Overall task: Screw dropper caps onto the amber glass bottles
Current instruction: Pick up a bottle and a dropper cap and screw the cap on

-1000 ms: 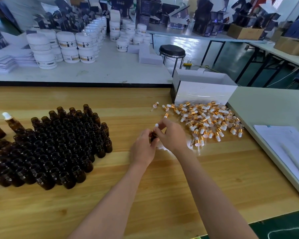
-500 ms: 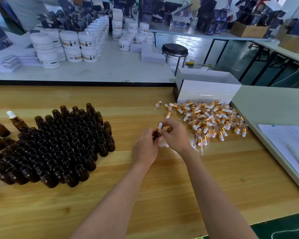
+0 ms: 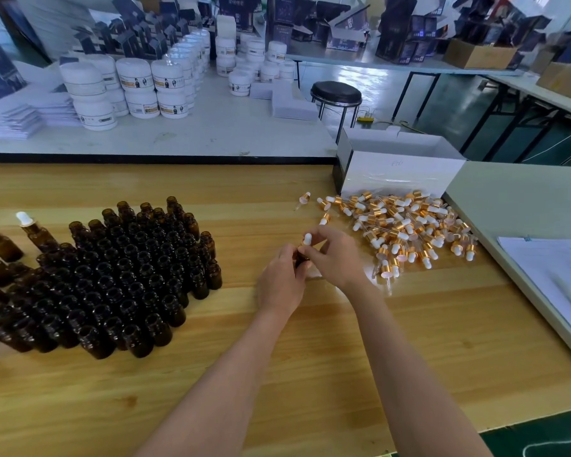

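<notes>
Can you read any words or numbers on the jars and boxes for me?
No text here reads clearly.
White jars: printed labels, too blurred.
Dark boxes: light print, too small.
White box: faint scribble, unreadable.
Paper sheets: too blurred.

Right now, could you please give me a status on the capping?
Left hand grips amber bottle. Right hand pinches dropper cap on its neck. Nothing blocking; loose caps lie right, open bottles stand left.

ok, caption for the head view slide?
Left hand holds an amber bottle while right hand pinches its dropper cap, loose caps alongside.
</notes>
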